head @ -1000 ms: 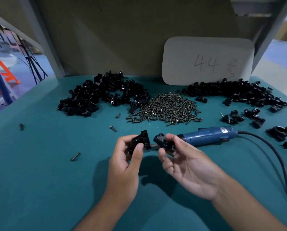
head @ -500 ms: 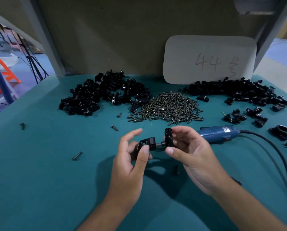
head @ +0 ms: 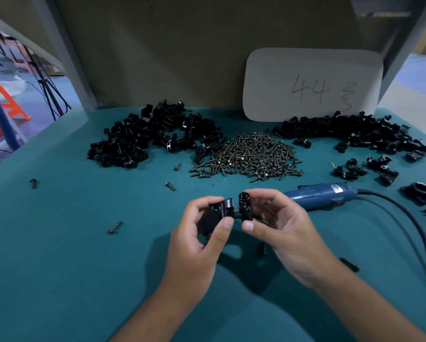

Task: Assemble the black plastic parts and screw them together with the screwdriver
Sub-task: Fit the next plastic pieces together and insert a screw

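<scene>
My left hand (head: 199, 245) grips a black block-shaped plastic part (head: 217, 213) with a round hole on top. My right hand (head: 283, 233) pinches a second black part (head: 245, 204) with a ring-shaped top, held upright. A short metal pin or screw shows in the narrow gap between the two parts. Both are raised a little above the teal table (head: 59, 267). The blue electric screwdriver (head: 320, 196) lies on the table behind my right hand, cable trailing right.
A pile of screws (head: 249, 156) lies at centre back, flanked by heaps of black parts on the left (head: 155, 137) and on the right (head: 350, 132). Loose screws (head: 115, 227) are scattered on the cloth. A white card (head: 310, 85) leans on the back wall.
Both hands drew together and rose slightly. The right-hand part turned upright, and the two parts now sit almost touching, joined by the pin.
</scene>
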Action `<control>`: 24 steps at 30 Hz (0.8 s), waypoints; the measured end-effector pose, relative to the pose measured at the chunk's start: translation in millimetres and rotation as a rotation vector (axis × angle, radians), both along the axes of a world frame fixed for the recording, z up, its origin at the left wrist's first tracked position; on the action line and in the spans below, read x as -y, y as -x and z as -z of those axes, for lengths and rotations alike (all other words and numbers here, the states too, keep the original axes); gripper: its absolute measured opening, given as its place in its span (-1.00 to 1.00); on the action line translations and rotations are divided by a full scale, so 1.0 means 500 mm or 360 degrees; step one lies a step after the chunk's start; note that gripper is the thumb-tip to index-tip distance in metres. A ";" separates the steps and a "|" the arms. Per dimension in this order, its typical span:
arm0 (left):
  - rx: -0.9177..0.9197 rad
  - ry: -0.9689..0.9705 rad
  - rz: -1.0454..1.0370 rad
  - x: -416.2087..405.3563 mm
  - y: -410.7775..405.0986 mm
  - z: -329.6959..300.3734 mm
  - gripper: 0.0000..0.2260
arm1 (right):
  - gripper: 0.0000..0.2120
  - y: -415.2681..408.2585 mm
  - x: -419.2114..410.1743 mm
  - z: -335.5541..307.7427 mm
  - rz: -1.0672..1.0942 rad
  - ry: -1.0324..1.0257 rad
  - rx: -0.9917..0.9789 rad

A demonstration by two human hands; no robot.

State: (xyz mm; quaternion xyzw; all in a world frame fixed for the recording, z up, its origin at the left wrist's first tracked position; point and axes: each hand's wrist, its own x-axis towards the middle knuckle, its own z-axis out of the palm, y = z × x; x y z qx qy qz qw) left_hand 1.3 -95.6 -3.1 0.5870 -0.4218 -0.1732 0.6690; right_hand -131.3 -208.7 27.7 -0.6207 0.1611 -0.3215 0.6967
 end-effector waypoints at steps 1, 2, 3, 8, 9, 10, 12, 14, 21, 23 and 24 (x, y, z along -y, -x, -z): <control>0.0012 -0.0001 0.0001 0.000 0.000 -0.001 -0.77 | -0.61 0.000 0.000 0.000 -0.0007 0.0017 -0.0010; 0.0028 -0.0002 0.0004 0.000 0.001 -0.001 -0.78 | -0.62 0.001 -0.001 -0.001 -0.0012 0.0037 -0.0022; 0.0044 -0.0004 0.0008 0.000 0.002 -0.002 -0.79 | -0.62 0.001 -0.001 -0.001 -0.0013 0.0060 -0.0035; 0.0012 -0.0003 0.0075 0.002 0.005 0.000 -0.79 | -0.65 -0.002 -0.006 0.000 -0.0041 0.0098 -0.0043; -0.0013 -0.0003 0.0101 0.002 0.005 0.000 -0.79 | -0.65 -0.003 -0.007 0.000 -0.0043 0.0100 -0.0042; -0.0028 -0.0003 0.0124 0.001 0.006 0.000 -0.78 | -0.65 -0.003 -0.008 0.001 -0.0043 0.0104 -0.0043; -0.0021 0.0006 0.0161 0.000 0.005 -0.001 -0.77 | -0.65 -0.003 -0.008 0.002 -0.0042 0.0119 -0.0049; 0.0031 0.0020 0.0178 0.001 0.005 -0.005 -0.76 | -0.66 -0.002 -0.009 0.001 -0.0032 0.0145 -0.0063; 0.0073 0.0031 0.0139 0.001 0.003 -0.014 -0.82 | -0.65 -0.003 -0.010 0.006 -0.0019 0.0201 -0.0116; 0.0093 0.0025 0.0131 0.002 0.003 -0.014 -0.82 | -0.64 -0.002 -0.009 0.007 -0.0007 0.0207 -0.0129; 0.0099 0.0016 0.0130 0.002 0.002 -0.014 -0.82 | -0.64 -0.002 -0.009 0.007 -0.0001 0.0206 -0.0133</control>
